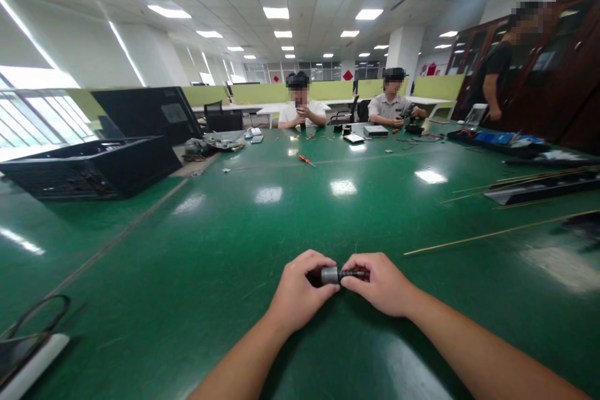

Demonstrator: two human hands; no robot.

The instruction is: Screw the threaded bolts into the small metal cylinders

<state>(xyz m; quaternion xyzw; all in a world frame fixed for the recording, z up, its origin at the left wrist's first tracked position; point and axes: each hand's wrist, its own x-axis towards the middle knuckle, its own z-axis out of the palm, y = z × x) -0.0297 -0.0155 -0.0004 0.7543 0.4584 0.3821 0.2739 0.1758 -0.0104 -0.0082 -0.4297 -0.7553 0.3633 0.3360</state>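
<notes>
Together, your left hand [302,290] and right hand [382,284] hold a small grey cylinder [330,275] and a dark, ridged rod [352,274].

At the far left, a black case [94,169] sits on the green table [197,262]; farther right, your left hand has its thumb and fingers closed about the cylinder, low at the middle of your view. Well beyond it lies an orange-handled screwdriver [305,160]. The rod runs from the cylinder's right end, though you cannot tell whether the two are joined or only touching, and your right thumb and fingers pinch it narrowly. Past that hand, a thin yellowish stick [469,239] slants away toward the table's right side.
</notes>
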